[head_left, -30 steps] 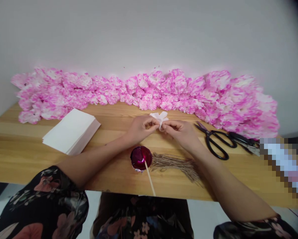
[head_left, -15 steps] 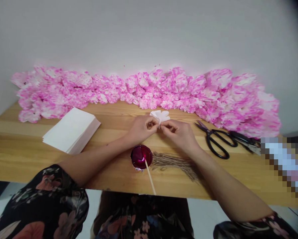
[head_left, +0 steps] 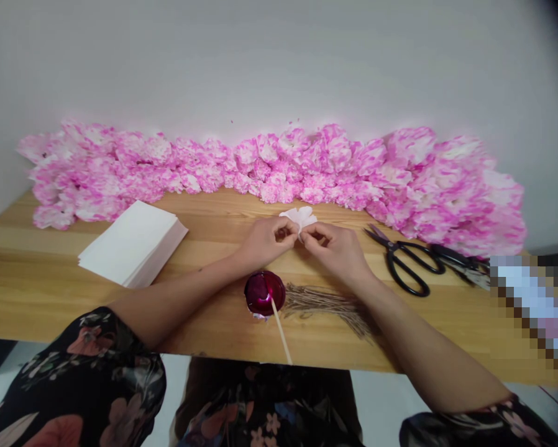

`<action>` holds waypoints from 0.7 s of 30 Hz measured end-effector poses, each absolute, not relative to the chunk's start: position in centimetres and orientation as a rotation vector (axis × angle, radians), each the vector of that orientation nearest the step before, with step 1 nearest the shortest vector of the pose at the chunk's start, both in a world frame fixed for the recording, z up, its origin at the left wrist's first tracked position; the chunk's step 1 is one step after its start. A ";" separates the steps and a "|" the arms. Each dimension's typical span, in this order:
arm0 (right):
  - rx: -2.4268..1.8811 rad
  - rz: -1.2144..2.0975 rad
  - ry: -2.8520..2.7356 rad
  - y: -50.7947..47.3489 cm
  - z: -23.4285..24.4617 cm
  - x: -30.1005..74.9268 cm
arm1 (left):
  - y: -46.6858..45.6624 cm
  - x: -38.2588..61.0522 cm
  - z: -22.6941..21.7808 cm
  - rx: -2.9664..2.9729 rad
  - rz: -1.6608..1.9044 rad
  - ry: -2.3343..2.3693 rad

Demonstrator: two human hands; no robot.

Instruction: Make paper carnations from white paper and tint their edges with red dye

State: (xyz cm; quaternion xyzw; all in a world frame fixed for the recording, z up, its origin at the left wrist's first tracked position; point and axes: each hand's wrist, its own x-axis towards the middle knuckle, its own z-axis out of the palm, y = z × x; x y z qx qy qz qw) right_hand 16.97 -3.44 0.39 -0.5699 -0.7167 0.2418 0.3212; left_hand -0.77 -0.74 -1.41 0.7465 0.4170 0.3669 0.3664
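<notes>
A white paper flower [head_left: 299,216] with spread petals is pinched at its base between my two hands, above the middle of the table. My left hand [head_left: 270,239] has thumb and forefinger closed on the base from the left. From the right, the fingertips of my right hand [head_left: 333,246] pinch the same spot. The fingers partly hide the base, so I cannot tell if a tie is there. Nearer me sits a small dish of dark magenta liquid [head_left: 258,292], a thin wooden stick [head_left: 281,332] leaning in it. Beside it lies a bundle of thin brown twine strands [head_left: 328,300].
Pink and white paper flowers [head_left: 279,167] form a long row along the wall. A stack of white paper [head_left: 130,242] lies on the left of the wooden table [head_left: 214,335]. Black-handled scissors [head_left: 395,254] and a second cutting tool [head_left: 460,264] lie right, near a blurred-out object [head_left: 533,310].
Both hands stay almost in place at the flower's base. The petals have shifted slightly left and tilted a little.
</notes>
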 end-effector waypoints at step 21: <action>-1.479 0.645 -1.883 -3.3 0.5 17.0 | -0.9 -0.7 -0.7 1.869 0.875 1.168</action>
